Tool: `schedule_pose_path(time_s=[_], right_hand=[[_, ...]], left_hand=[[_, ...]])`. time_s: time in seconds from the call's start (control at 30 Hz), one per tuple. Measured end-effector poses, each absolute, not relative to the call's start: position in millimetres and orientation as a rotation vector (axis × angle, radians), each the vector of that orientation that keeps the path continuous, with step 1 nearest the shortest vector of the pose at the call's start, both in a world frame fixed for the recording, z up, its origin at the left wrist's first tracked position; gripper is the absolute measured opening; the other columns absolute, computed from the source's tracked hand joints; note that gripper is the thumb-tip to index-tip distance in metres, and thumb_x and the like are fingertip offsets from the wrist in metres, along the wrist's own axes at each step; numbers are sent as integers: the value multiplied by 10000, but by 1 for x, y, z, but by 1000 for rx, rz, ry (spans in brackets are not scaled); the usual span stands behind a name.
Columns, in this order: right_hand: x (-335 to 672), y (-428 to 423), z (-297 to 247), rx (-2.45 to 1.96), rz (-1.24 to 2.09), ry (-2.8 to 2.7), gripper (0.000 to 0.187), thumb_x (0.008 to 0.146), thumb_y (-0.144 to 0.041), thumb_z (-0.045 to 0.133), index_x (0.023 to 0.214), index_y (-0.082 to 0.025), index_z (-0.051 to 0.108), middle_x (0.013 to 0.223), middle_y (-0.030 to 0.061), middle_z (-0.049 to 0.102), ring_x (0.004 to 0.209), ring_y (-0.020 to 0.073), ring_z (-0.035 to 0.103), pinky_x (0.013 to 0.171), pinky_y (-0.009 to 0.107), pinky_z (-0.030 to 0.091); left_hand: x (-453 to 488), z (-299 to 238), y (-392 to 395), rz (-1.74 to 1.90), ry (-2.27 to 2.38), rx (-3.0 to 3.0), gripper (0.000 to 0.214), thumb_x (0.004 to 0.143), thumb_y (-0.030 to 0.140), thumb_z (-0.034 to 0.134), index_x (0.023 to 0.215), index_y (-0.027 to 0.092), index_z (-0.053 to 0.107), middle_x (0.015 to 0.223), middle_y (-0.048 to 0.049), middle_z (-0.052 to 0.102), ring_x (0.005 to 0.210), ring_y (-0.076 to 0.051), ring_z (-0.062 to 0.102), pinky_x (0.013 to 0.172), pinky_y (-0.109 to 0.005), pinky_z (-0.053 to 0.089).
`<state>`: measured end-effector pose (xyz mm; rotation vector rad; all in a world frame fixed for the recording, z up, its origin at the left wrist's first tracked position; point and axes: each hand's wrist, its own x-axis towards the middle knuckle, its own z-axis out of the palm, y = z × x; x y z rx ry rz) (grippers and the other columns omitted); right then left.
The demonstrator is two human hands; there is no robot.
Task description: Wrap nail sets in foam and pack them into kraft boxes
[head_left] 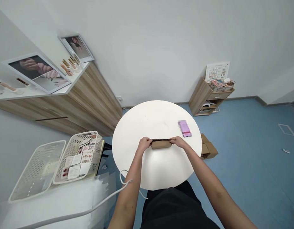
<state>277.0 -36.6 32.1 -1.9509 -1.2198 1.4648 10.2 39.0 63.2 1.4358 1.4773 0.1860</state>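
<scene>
Between my two hands is a small brown cardboard box (pixel 161 144), held over the near half of a round white table (pixel 158 173). My left hand (pixel 144 144) pinches its left end, and my right hand (pixel 177 142) grips the right end. A dark edge runs along the box's far side; whether it is an open flap or a slot I cannot tell. Beyond my right hand lies a purple item (pixel 184 128), blurred by pixelation, flat on the table.
White baskets (pixel 76 159) with cards stand at the left, near a wooden cabinet (pixel 96 95) bearing framed pictures. A white cable (pixel 108 195) crosses near my left forearm. Cardboard boxes (pixel 209 148) lie on the floor at the right, and a small drawer unit (pixel 211 97) stands by the wall.
</scene>
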Motion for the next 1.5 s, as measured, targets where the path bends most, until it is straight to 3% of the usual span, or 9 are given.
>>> schedule_pose_path(time_s=[0.33,0.5,0.67,0.8,0.93,1.07,1.2,1.3,1.5], right_hand=[[277,-38,38,-1958,1477,-1218,419,838,-324,606,1222,-171,672,1136,73,720,960,199,688,925,306,480],[275,-41,40,-1955,1439,-1240,444,800,-263,642,1236,-182,665,1034,64,752,995,208,681,920,301,478],[262,-51,30,-1993,1256,-1300,506,786,-163,613,1285,-240,627,1149,47,719,1094,215,647,939,304,464],[248,-66,24,-2153,1015,-1528,581,850,-160,526,1417,-279,489,1112,64,722,1076,238,647,899,322,461],[236,-81,21,-2197,869,-1712,634,905,-179,465,1516,-245,308,1140,111,702,1031,270,658,865,348,460],[225,-91,11,-2147,677,-1852,713,888,-142,447,1547,-203,182,1415,143,528,1152,286,602,939,373,445],[217,-101,-3,-2128,498,-1908,788,854,-119,419,1557,-195,70,1541,129,364,1356,287,421,1022,419,415],[213,-108,-4,-2136,484,-1879,768,850,-116,400,1553,-183,99,1533,132,377,1378,281,386,1041,435,399],[197,-120,11,-1965,805,-1346,570,915,-306,387,1474,-286,275,1442,61,487,1102,215,594,894,360,485]], left_hand=[[4,59,37,249,1400,1358,183,796,345,672,820,164,684,953,-47,723,722,-127,696,671,-206,575],[-5,51,31,289,1364,1425,165,763,275,686,891,172,695,1007,-50,721,759,-151,709,755,-260,573],[-7,29,10,460,1360,1589,268,794,206,609,1057,202,661,1068,-57,714,890,-199,716,824,-332,571],[-5,12,-15,634,1316,1755,362,851,228,520,1199,229,620,1267,-68,645,1094,-217,657,949,-382,540],[-2,4,-31,659,1338,1828,441,861,274,526,1299,255,569,1412,-52,547,1295,-237,518,1075,-417,448],[0,0,-40,647,1383,1804,474,866,311,524,1337,265,542,1485,-59,462,1282,-273,528,1029,-417,479],[-1,-2,-51,651,1417,1708,476,859,332,537,1331,274,542,1480,-71,469,1263,-272,544,953,-366,522],[-3,-4,-60,666,1386,1738,485,877,326,505,1360,280,501,1489,-71,457,1305,-265,503,975,-374,506],[0,4,-73,706,1362,1620,491,926,411,459,1386,257,382,1413,-113,515,1198,-250,589,998,-417,485]])
